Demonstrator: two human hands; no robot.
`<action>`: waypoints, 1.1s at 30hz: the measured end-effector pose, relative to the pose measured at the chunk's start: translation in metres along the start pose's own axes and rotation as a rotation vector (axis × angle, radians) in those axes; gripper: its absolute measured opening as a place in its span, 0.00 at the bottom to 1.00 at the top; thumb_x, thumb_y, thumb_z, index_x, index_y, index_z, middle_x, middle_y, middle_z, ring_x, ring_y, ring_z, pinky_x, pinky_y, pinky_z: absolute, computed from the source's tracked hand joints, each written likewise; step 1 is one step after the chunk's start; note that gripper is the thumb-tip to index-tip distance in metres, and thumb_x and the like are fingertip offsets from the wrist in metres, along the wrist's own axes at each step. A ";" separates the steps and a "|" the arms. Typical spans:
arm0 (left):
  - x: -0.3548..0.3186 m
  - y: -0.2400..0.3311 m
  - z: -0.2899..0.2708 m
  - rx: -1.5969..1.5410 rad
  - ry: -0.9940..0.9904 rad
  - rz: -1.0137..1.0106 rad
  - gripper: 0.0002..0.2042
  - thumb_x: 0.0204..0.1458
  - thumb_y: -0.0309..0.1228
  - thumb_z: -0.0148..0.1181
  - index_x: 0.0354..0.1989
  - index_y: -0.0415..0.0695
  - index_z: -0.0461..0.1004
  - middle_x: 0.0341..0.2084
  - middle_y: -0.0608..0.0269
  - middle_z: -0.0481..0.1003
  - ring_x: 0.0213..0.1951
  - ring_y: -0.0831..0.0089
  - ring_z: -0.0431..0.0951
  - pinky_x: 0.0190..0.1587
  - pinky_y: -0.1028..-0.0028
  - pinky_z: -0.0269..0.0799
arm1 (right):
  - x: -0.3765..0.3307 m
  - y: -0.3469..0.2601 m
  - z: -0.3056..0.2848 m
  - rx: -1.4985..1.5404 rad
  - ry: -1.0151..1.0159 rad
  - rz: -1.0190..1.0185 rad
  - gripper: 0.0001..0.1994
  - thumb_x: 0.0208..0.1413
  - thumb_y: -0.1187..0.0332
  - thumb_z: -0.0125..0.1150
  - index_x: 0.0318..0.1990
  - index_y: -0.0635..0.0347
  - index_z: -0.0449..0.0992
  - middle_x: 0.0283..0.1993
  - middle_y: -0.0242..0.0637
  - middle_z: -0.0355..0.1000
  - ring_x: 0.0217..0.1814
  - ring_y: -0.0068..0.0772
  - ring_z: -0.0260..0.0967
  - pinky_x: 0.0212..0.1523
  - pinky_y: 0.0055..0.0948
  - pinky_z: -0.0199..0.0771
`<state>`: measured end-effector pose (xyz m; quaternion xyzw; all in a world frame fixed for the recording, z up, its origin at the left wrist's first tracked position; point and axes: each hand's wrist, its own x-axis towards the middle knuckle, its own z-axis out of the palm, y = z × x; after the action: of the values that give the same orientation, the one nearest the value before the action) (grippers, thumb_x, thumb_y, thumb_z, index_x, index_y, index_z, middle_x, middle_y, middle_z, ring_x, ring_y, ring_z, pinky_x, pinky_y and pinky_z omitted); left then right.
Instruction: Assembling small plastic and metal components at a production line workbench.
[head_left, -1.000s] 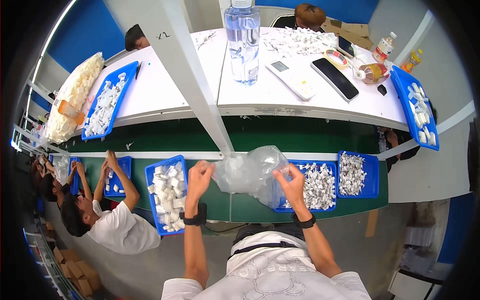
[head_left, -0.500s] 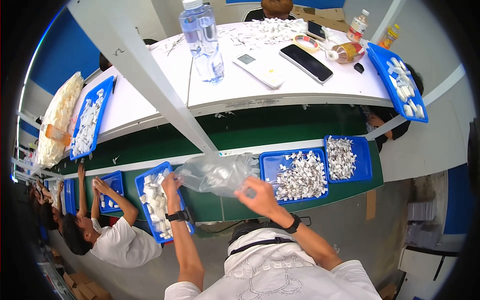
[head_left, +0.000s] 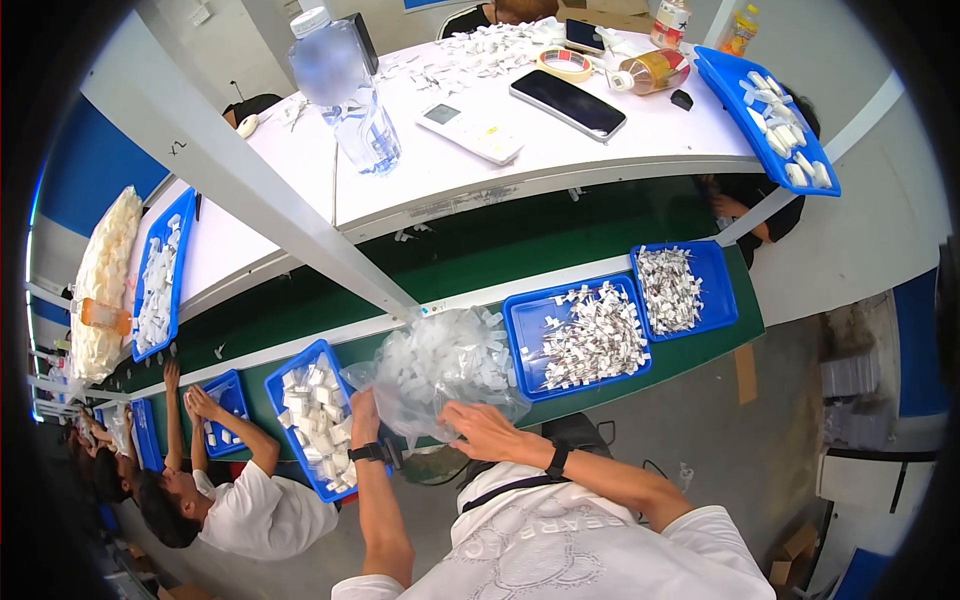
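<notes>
Left of the blue plastic tray of white pieces (head_left: 585, 335), both hands, left hand (head_left: 364, 409) and right hand (head_left: 483, 431), had fingers clamped on a clear crinkled plastic bag (head_left: 440, 365).

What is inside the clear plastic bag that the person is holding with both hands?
The clear plastic bag holds many small white pieces, visible through the film. The left hand and right hand grip its lower side; what lies under it on the belt is covered.

Bag (head_left: 440, 370): clear plastic, small white pieces inside.
Trays (head_left: 585, 335): blue — white parts in each.
Belt (head_left: 520, 250): dark green.
Upper table (head_left: 600, 150): white.
Phone (head_left: 567, 103): black.
Wristbands (head_left: 368, 452): black, on both wrists.
Shirt (head_left: 560, 550): white, faint grey print — pattern unclear.
Tape roll (head_left: 565, 63): seemingly tan.
</notes>
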<state>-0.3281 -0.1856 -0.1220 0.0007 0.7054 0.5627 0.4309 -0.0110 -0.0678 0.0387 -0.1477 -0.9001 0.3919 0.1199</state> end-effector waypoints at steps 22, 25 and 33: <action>-0.041 0.060 0.096 1.004 0.537 0.594 0.30 0.55 0.29 0.62 0.64 0.26 0.62 0.55 0.33 0.73 0.58 0.41 0.73 0.64 0.56 0.67 | -0.043 0.090 -0.014 0.428 -0.311 0.930 0.24 0.61 0.56 0.65 0.43 0.79 0.78 0.32 0.51 0.82 0.27 0.42 0.82 0.29 0.35 0.84; -0.040 0.078 0.101 1.239 0.520 0.825 0.30 0.53 0.29 0.63 0.63 0.28 0.65 0.62 0.34 0.68 0.67 0.44 0.63 0.69 0.57 0.60 | -0.042 0.090 -0.004 0.475 -0.346 0.948 0.19 0.68 0.65 0.56 0.49 0.80 0.75 0.39 0.57 0.81 0.30 0.38 0.84 0.21 0.33 0.83; 0.009 0.069 0.098 1.471 0.260 0.304 0.32 0.65 0.56 0.44 0.58 0.37 0.74 0.60 0.37 0.72 0.57 0.43 0.77 0.58 0.44 0.69 | -0.053 0.081 0.014 0.605 -0.013 0.843 0.25 0.68 0.60 0.51 0.33 0.84 0.76 0.28 0.59 0.79 0.23 0.51 0.81 0.26 0.40 0.84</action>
<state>-0.3075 -0.0783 -0.0720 0.3184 0.9359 -0.0039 0.1506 0.0480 -0.0435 -0.0360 -0.4536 -0.6098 0.6497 -0.0166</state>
